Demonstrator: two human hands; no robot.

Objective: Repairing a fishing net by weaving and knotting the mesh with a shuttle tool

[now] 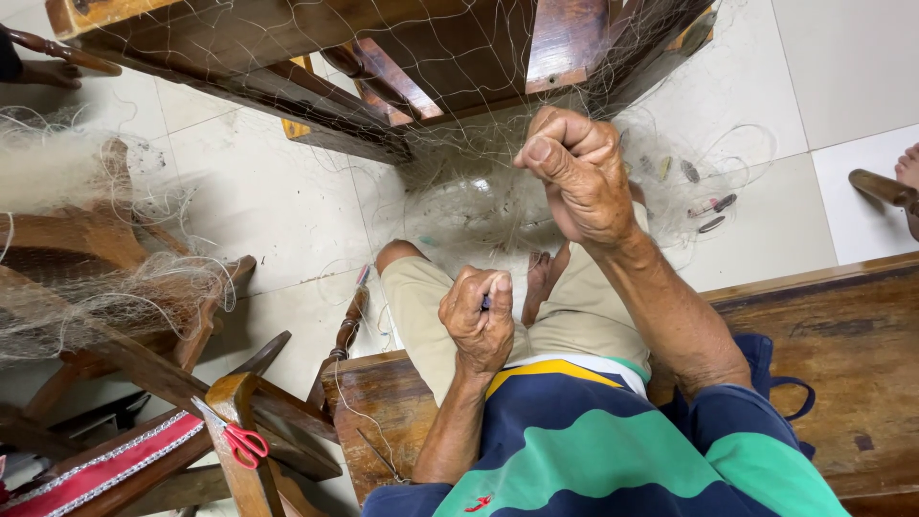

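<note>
Seated on a worn wooden bench [842,335], striped shirt and beige shorts in the near field. My left hand [479,314] is low, over my lap, fingers curled tight and pinching a small dark tool between thumb and forefinger; only its tip shows, so I cannot tell what kind it is. My right hand [577,170] is raised higher and farther out, closed in a fist, thumb pressed over the forefinger, gripping strands of the fishing net [479,191]. The net is fine, pale, nearly clear monofilament with a wide diamond mesh; it hangs from the dark wooden chair [383,67] ahead and bunches on the white tiled floor [268,191] past my knees and bare foot. Small sinkers lie along its edge at right. More net is heaped over a chair at left. Red-handled scissors [241,442] hang at near left.
</note>
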